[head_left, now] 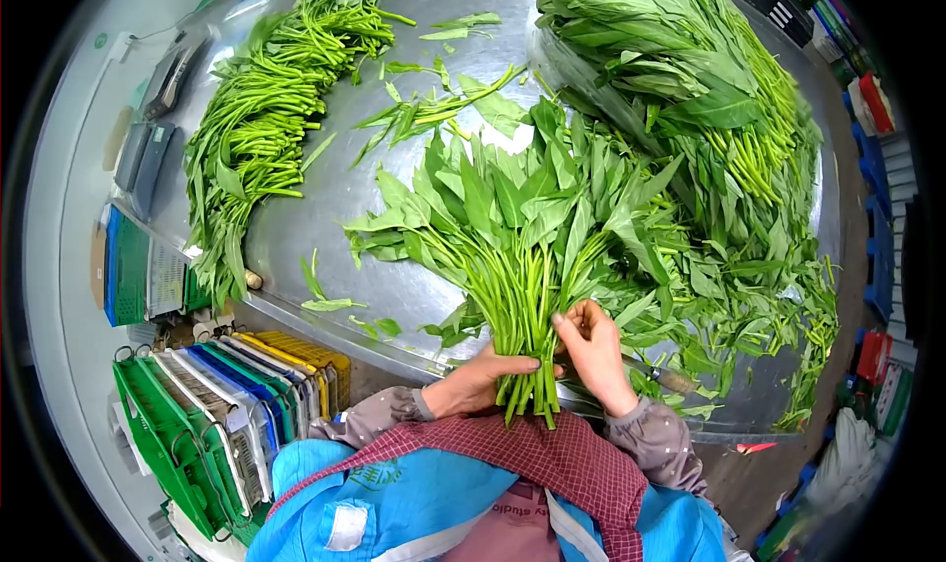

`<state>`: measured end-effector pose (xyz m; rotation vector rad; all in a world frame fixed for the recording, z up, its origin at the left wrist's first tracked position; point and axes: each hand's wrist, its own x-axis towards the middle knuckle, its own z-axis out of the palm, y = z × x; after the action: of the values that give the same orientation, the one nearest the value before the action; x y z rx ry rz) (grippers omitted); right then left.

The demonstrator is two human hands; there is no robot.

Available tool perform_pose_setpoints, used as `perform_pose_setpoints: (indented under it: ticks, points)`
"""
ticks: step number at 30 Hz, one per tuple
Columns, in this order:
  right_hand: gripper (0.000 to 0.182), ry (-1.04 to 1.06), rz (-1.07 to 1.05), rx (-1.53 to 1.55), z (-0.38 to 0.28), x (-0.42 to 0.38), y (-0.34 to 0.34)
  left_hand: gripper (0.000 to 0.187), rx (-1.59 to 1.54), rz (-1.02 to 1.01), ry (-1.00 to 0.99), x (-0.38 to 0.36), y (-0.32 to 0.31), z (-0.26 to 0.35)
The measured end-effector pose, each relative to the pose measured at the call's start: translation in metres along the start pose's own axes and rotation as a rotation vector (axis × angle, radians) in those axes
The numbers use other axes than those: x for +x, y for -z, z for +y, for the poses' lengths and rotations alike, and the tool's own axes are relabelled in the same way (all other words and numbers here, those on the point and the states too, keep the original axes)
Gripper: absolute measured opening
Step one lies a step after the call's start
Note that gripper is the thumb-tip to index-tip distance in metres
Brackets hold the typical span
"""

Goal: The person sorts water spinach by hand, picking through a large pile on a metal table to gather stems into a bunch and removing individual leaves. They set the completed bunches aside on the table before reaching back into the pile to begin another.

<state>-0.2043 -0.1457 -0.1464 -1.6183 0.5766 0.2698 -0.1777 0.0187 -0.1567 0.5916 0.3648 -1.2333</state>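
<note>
A leafy bunch of water spinach (527, 276) stands in front of me at the table's near edge, leaves fanned away and cut stem ends toward me. My left hand (478, 377) is closed round the lower stems, its thumb across them. On the other side, my right hand (593, 350) has thumb and fingers pinched on stems of the same bunch. Part of its fingers is hidden behind the thumb and stems. Just right of my right wrist lies a knife with a wooden handle (674, 380), its blade mostly covered.
A row of stacked water spinach (281, 119) lies along the metal table's left side. A large pile (680, 79) fills the right side, with loose leaves (749, 316) below. Scattered sprigs (434, 114) lie between. Folded plastic crates (212, 414) stand at lower left.
</note>
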Motion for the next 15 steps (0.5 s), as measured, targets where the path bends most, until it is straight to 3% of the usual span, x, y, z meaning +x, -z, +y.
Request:
perform_pose_setpoints:
  ticks: [3, 5, 6, 9, 11, 15]
  points:
    - [0.026, 0.002, 0.028, -0.003, 0.012, 0.010, -0.005, 0.056, 0.062, 0.001, -0.013, 0.002, 0.004, -0.001]
    - [0.026, 0.117, 0.070, -0.060, 0.015, 0.008, -0.004, 0.057, 0.053, 0.003, -0.015, 0.002, 0.004, -0.002]
    - [0.024, 0.223, 0.161, -0.269, 0.010, 0.003, -0.003, 0.056, 0.061, -0.003, -0.024, 0.002, 0.004, -0.002]
    - [0.022, 0.313, 0.229, -0.495, 0.012, -0.003, 0.007, 0.055, 0.075, -0.022, -0.038, 0.004, 0.000, -0.002]
    - [0.022, 0.316, 0.255, -0.551, 0.000, -0.009, 0.010, 0.046, 0.062, 0.036, -0.040, 0.003, -0.002, -0.002]
    - [0.018, 0.367, 0.255, -0.682, -0.007, -0.013, 0.009, 0.046, 0.067, 0.049, -0.049, 0.005, 0.001, -0.004]
